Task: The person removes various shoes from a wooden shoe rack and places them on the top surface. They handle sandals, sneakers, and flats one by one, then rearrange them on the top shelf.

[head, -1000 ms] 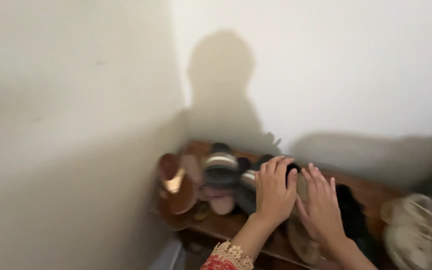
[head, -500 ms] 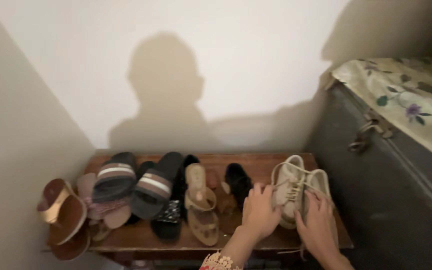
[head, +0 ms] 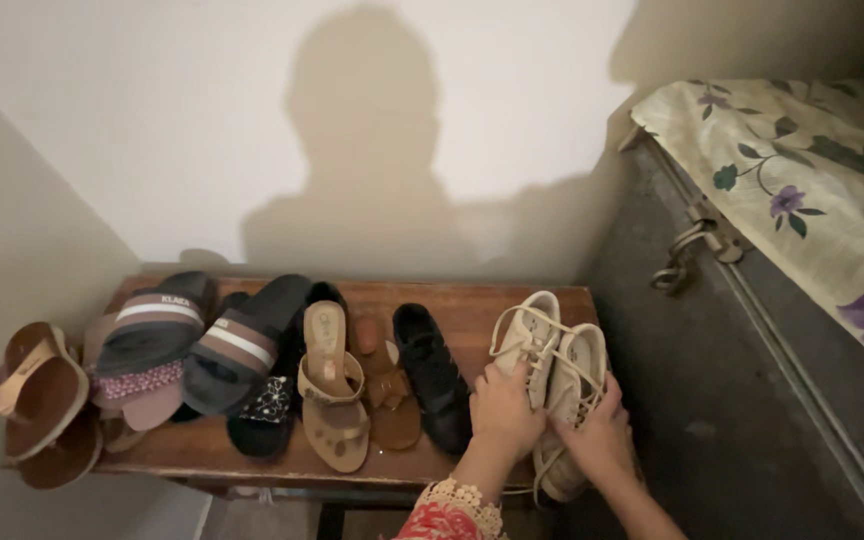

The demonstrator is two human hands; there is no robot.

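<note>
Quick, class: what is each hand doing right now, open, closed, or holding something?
Left hand: closed on the left cream lace-up shoe.
Right hand: closed on the right cream lace-up shoe.

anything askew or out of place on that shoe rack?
Yes. At the left end, the brown heeled sandals hang past the edge of the wooden rack, tipped sideways. The striped slides lie piled on other footwear. The cream lace-up shoes sit neatly.

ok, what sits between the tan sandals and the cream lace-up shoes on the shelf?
In the head view, one black shoe lies between the tan sandals and the cream lace-up shoes, which the left hand and right hand hold on the wooden shelf.
</note>
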